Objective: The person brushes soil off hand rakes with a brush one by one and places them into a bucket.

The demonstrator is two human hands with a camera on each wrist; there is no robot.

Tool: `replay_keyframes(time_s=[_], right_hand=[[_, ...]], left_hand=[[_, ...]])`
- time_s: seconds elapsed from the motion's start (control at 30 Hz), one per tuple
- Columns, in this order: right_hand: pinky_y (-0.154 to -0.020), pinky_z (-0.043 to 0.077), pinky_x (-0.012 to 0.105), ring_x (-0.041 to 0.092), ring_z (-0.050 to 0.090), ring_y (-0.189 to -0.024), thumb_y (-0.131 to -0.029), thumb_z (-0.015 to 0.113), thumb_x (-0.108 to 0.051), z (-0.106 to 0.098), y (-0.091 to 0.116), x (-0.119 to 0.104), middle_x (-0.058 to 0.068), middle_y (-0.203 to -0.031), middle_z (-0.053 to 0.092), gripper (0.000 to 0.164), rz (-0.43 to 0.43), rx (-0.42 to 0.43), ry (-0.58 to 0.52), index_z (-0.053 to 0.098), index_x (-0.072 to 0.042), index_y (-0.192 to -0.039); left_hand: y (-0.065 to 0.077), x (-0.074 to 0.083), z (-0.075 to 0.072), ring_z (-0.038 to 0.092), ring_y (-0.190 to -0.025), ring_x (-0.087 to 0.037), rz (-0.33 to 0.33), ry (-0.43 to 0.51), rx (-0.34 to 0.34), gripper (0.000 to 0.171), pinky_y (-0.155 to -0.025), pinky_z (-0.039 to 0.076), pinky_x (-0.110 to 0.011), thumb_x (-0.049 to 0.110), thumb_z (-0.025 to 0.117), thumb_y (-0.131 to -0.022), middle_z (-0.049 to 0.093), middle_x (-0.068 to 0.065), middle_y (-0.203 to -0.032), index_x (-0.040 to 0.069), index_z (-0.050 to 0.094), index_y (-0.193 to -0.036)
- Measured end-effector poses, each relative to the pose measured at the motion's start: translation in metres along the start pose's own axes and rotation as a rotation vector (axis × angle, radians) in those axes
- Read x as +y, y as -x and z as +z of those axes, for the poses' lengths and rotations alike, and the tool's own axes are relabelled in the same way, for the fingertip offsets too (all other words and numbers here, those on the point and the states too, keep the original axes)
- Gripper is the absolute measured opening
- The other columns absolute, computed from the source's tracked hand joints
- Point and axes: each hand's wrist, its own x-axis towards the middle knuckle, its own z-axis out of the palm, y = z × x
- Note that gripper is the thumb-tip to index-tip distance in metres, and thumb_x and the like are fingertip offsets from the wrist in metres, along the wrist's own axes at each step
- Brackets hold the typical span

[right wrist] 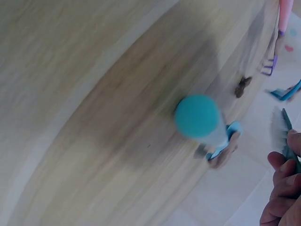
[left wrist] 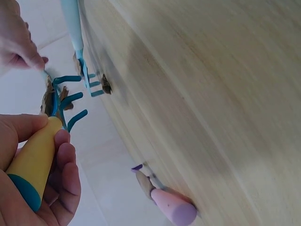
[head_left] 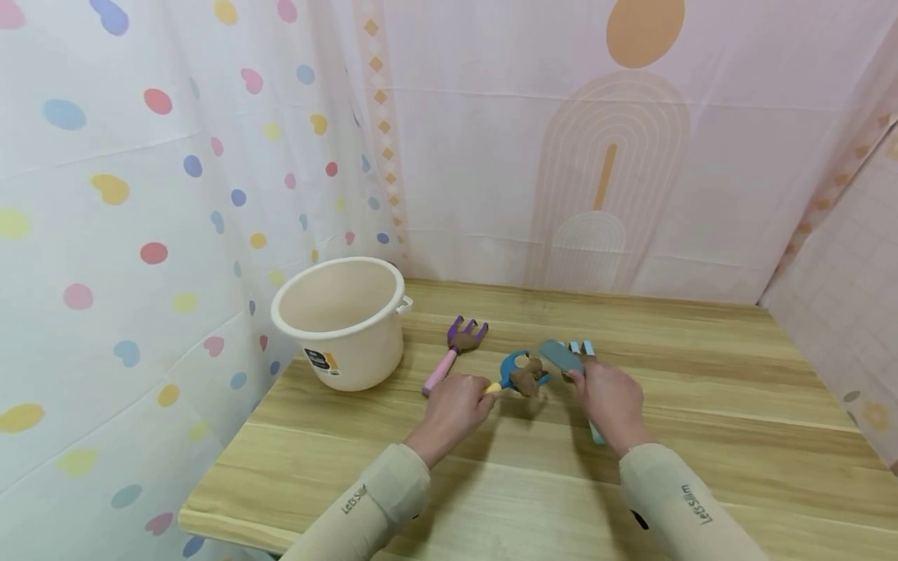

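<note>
My left hand (head_left: 456, 409) grips the yellow handle (left wrist: 34, 157) of a small garden hand rake with blue tines (left wrist: 70, 99), held above the table. Brown, mud-like clumps (head_left: 528, 378) cling to its head. In my right hand (head_left: 612, 401) is a flat teal brush (head_left: 560, 356), pinched between thumb and fingers; its pale bristles look blurred in the right wrist view. The brush head is just right of the rake's tines. Below my right hand lies a light-blue hand rake (head_left: 597, 433), partly hidden, with brown matter on its head.
A purple-tined hand rake (head_left: 463, 339) with a pink handle lies left of centre, brown matter on it. A white bucket (head_left: 361, 362) stands at the table's left. A brown clump (right wrist: 242, 87) sits on the wooden table (head_left: 737, 436). Patterned curtains (head_left: 456, 156) hang behind.
</note>
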Motion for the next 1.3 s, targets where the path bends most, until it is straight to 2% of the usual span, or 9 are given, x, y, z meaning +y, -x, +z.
replay_keyframes(time_s=[0.2,0.37,0.43,0.67,0.83,0.93,1.07,1.17,1.3], right_hand=[[-0.046,0.040,0.034,0.019,0.051,-0.054,-0.100,0.058,-0.032,-0.003,0.001,0.001,0.003,-0.065,0.055,0.031,-0.087,0.063,-0.069,0.060,-0.011,-0.077],[-0.045,0.037,0.031,0.016,0.048,-0.050,-0.099,0.062,-0.029,0.000,0.001,-0.010,0.001,-0.062,0.052,0.034,-0.171,0.040,-0.054,0.057,-0.011,-0.071],[-0.044,0.034,0.030,0.015,0.043,-0.048,-0.099,0.061,-0.029,0.001,0.002,-0.010,-0.001,-0.058,0.047,0.036,-0.149,0.015,-0.029,0.052,-0.013,-0.068],[-0.046,0.041,0.034,0.018,0.049,-0.053,-0.100,0.059,-0.030,0.003,0.001,0.001,0.003,-0.063,0.054,0.033,-0.080,-0.020,0.022,0.061,-0.008,-0.075],[-0.049,0.040,0.033,0.018,0.050,-0.055,-0.101,0.057,-0.029,0.004,0.003,0.011,0.001,-0.062,0.054,0.033,0.012,-0.086,-0.032,0.061,-0.009,-0.075],[-0.047,0.039,0.033,0.018,0.049,-0.053,-0.101,0.056,-0.030,0.002,0.002,0.012,0.002,-0.062,0.053,0.031,0.020,-0.054,-0.079,0.061,-0.009,-0.079],[-0.045,0.037,0.033,0.018,0.047,-0.052,-0.101,0.055,-0.032,-0.004,-0.001,0.002,0.001,-0.062,0.051,0.030,-0.024,0.009,-0.103,0.061,-0.011,-0.081],[-0.046,0.036,0.031,0.015,0.044,-0.051,-0.100,0.058,-0.033,-0.006,-0.001,-0.010,-0.001,-0.061,0.049,0.032,-0.132,0.044,-0.108,0.058,-0.014,-0.075],[-0.046,0.036,0.029,0.011,0.043,-0.052,-0.097,0.065,-0.031,-0.004,0.004,-0.020,-0.002,-0.066,0.053,0.027,-0.338,0.092,-0.061,0.060,-0.013,-0.077]], left_hand=[[-0.002,-0.008,0.000,0.044,-0.047,-0.005,-0.040,-0.019,0.020,0.022,-0.087,0.050,-0.037,0.025,0.065,-0.093,0.046,0.013,-0.052,0.017,0.068,-0.073],[-0.003,-0.005,-0.002,0.044,-0.047,-0.004,-0.034,-0.014,0.018,0.021,-0.069,0.052,-0.037,0.025,0.066,-0.094,0.047,0.014,-0.052,0.017,0.069,-0.075],[-0.002,-0.004,-0.003,0.045,-0.047,-0.004,-0.021,-0.012,0.018,0.022,-0.082,0.052,-0.038,0.025,0.067,-0.093,0.048,0.013,-0.052,0.017,0.068,-0.073],[-0.001,-0.001,-0.006,0.042,-0.046,-0.003,-0.003,-0.016,0.038,0.023,-0.083,0.051,-0.036,0.024,0.066,-0.094,0.047,0.013,-0.053,0.016,0.067,-0.073],[-0.005,0.001,-0.013,0.041,-0.044,-0.004,-0.003,0.016,0.049,0.030,-0.113,0.030,-0.040,0.025,0.065,-0.095,0.044,0.012,-0.050,0.018,0.059,-0.066],[-0.007,0.001,-0.012,0.042,-0.045,-0.005,-0.021,0.012,0.026,0.029,-0.113,0.030,-0.039,0.024,0.065,-0.095,0.044,0.012,-0.051,0.017,0.061,-0.067],[-0.007,-0.003,-0.008,0.042,-0.047,-0.006,-0.070,-0.005,-0.011,0.023,-0.089,0.049,-0.036,0.024,0.065,-0.095,0.046,0.011,-0.053,0.015,0.069,-0.074],[-0.007,-0.006,-0.006,0.042,-0.047,-0.006,-0.080,-0.007,-0.018,0.023,-0.070,0.050,-0.035,0.024,0.064,-0.095,0.047,0.010,-0.054,0.016,0.068,-0.074],[-0.007,-0.006,-0.006,0.041,-0.047,-0.007,-0.068,-0.006,-0.010,0.030,-0.067,0.050,-0.035,0.026,0.063,-0.096,0.045,0.010,-0.053,0.018,0.061,-0.067]])
